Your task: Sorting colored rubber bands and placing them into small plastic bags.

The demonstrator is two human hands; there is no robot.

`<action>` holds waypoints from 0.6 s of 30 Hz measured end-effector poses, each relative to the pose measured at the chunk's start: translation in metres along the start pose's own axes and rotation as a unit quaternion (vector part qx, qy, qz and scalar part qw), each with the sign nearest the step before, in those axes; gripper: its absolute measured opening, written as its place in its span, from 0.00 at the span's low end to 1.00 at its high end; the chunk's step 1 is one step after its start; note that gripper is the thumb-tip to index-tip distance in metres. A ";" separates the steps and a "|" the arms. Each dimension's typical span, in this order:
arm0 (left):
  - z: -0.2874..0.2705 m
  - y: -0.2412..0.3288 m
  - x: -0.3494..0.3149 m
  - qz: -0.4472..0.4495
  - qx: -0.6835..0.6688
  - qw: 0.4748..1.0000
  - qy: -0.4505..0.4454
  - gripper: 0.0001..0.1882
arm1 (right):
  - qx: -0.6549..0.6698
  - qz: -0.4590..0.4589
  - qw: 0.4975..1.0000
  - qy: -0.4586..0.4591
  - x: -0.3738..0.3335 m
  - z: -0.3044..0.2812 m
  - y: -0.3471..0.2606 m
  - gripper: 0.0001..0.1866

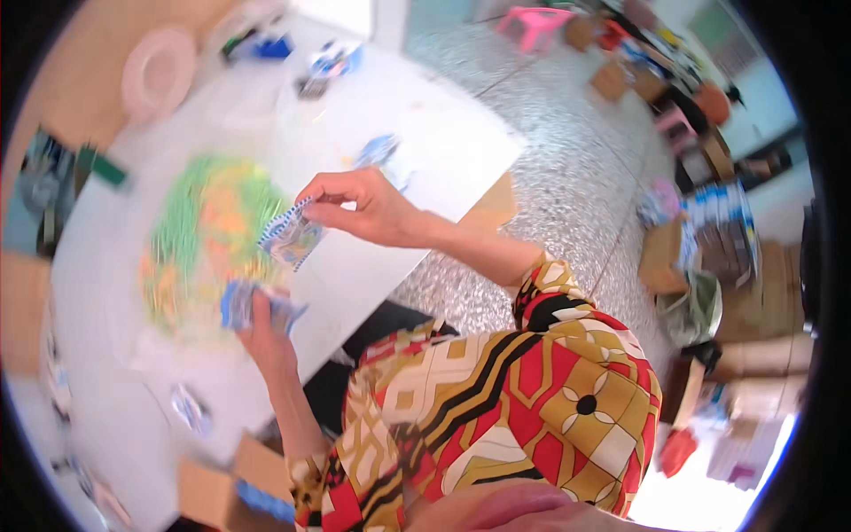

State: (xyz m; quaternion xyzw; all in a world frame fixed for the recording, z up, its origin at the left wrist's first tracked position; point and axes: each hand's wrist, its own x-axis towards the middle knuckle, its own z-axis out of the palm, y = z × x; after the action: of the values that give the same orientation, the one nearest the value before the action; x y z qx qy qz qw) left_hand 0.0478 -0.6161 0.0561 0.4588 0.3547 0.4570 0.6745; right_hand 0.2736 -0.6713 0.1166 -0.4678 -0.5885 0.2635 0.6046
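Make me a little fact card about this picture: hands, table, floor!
left hand: holds a blue packet, thumb across it
right hand: pinches the top of a striped packet
table: white
pile: on the table, green and orange; too blurred to tell the pieces
box: cardboard, open, lower left
floor: grey, speckled; pink stool at the top

A small, flat, see-through plastic packet with a blue-and-white striped border (291,241) hangs tilted, pinched at its upper corner, beside the right side of the green-and-orange pile (211,206). A blurred, crinkled blue-and-white plastic packet (281,313) is held near the pile's lower right.
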 end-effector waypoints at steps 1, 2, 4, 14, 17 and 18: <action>0.011 -0.004 0.004 -0.006 -0.017 1.000 -0.015 0.12 | -0.037 -0.009 0.999 0.027 -0.004 -0.015 -0.003 0.07; 0.017 -0.002 0.005 -0.008 -0.027 0.999 -0.016 0.10 | -0.091 -0.014 0.995 0.037 -0.005 -0.024 -0.005 0.06; 0.017 -0.009 0.014 -0.005 -0.032 0.998 -0.053 0.10 | -0.176 0.005 0.984 0.015 -0.017 -0.037 0.003 0.06; 0.017 -0.005 0.042 0.005 -0.048 0.995 -0.086 0.12 | -0.236 0.106 0.951 0.169 -0.050 -0.102 0.052 0.06; 0.016 -0.003 0.042 0.000 -0.047 0.996 -0.081 0.17 | -0.192 0.122 0.953 0.201 -0.057 -0.126 0.100 0.06; 0.015 -0.001 0.041 -0.002 -0.045 0.996 -0.080 0.17 | -0.190 0.124 0.953 0.202 -0.060 -0.132 0.115 0.06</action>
State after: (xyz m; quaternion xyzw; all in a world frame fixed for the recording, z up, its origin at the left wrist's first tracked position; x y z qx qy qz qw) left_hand 0.0751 -0.5819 0.0577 0.4625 0.2798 0.4326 0.7216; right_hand 0.4169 -0.7091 0.0052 -0.6868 -0.4307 0.1200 0.5731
